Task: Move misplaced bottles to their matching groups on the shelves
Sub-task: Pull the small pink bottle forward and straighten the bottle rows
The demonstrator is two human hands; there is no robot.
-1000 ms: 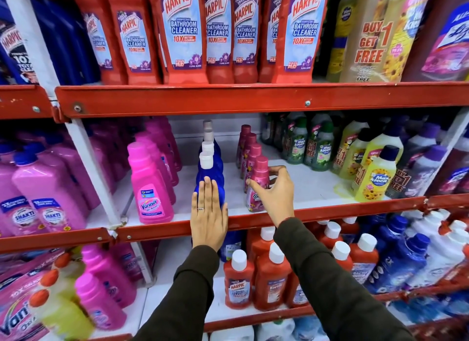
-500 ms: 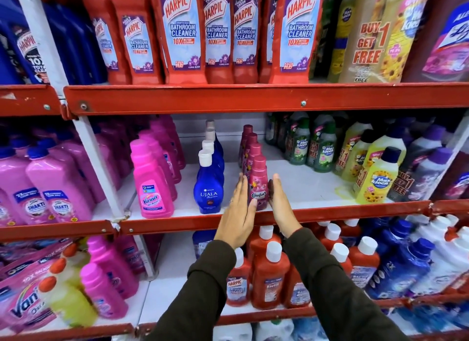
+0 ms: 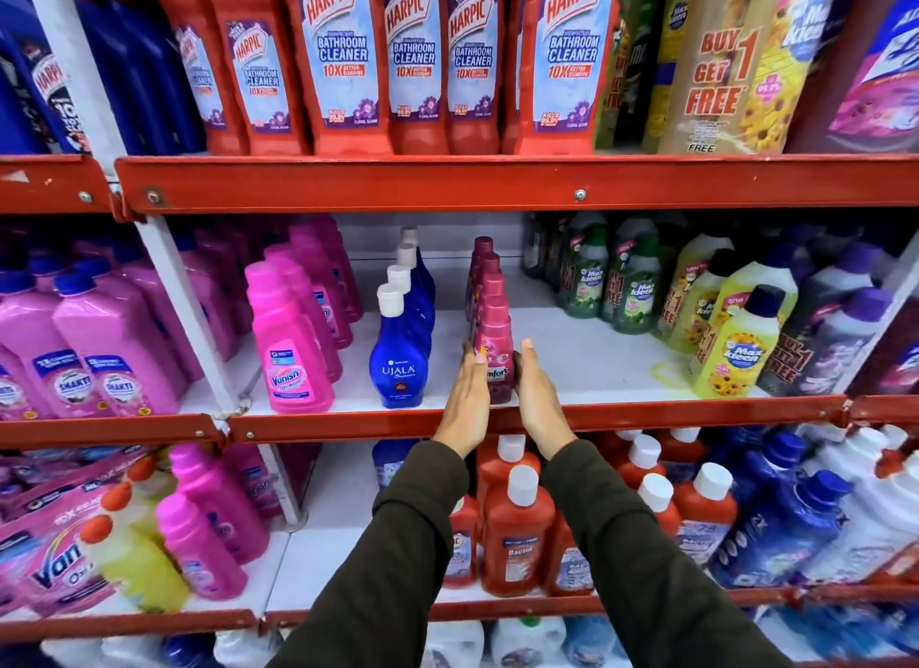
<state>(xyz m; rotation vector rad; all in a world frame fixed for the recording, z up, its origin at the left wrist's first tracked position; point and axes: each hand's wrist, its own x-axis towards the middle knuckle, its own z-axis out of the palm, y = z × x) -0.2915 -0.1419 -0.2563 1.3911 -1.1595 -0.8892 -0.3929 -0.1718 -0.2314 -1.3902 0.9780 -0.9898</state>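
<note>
A dark pink Comfort bottle point(image 3: 494, 337) stands at the front of a row of like bottles on the middle shelf point(image 3: 646, 411). My left hand point(image 3: 467, 401) lies flat against its left side and my right hand point(image 3: 539, 401) flat against its right side, fingers straight, palms facing each other. Both hands touch the bottle without curling around it. Left of it stands a row of blue Ujala bottles point(image 3: 400, 364) with white caps. Further left is a row of pink Vanish bottles point(image 3: 288, 349).
Yellow, green and purple Max Kleen bottles point(image 3: 736, 349) fill the shelf's right end, with bare shelf between them and the Comfort row. Red Harpic bottles point(image 3: 343, 61) stand on the shelf above. Red white-capped bottles point(image 3: 517, 528) sit below my wrists.
My left hand left the Ujala bottle and moved right to the Comfort bottle's left side. My right hand loosened its grasp and now lies flat on the right side.
</note>
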